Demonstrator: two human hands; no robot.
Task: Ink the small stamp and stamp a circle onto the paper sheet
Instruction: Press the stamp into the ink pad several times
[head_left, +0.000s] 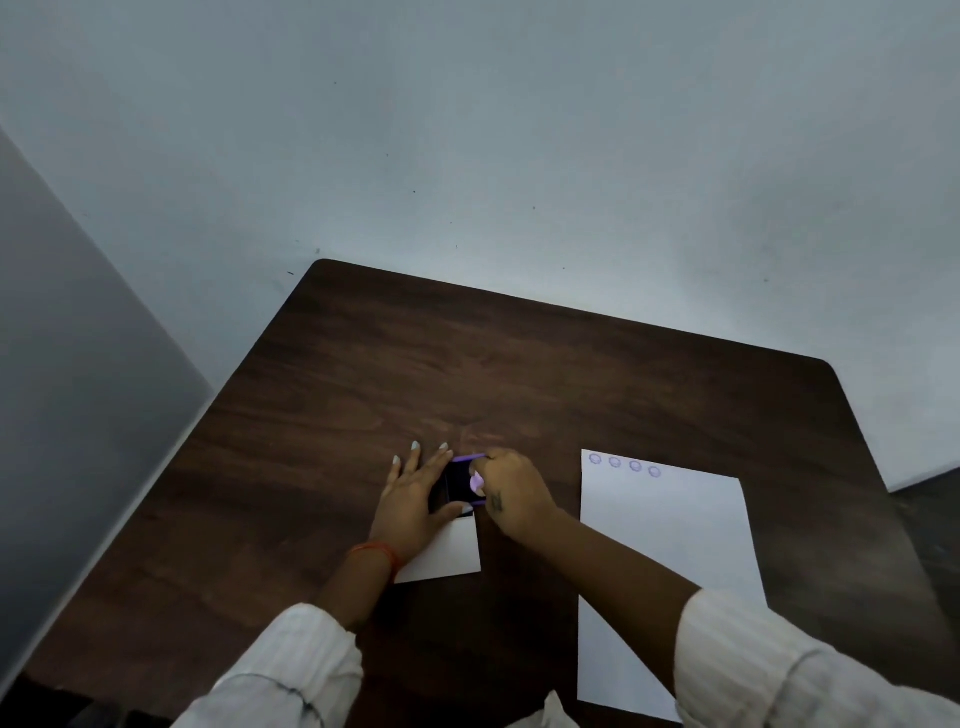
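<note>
A dark purple-framed ink pad (460, 486) is steadied by the flat, released left hand (415, 499); a lilac small stamp (477, 483) is pinched by the right hand (511, 493), with the white paper sheet (670, 561) to its right. No writing can be read.

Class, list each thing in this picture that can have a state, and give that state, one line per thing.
ink pad: open, dark surface exposed, lying on the table.
small stamp: held in the right hand, over the ink pad.
paper sheet: flat on the table, four purple circles along its top edge.
small white sheet: flat, partly under the left hand.
left hand: spread flat, steadying the ink pad.
right hand: closed on the small stamp.
</note>
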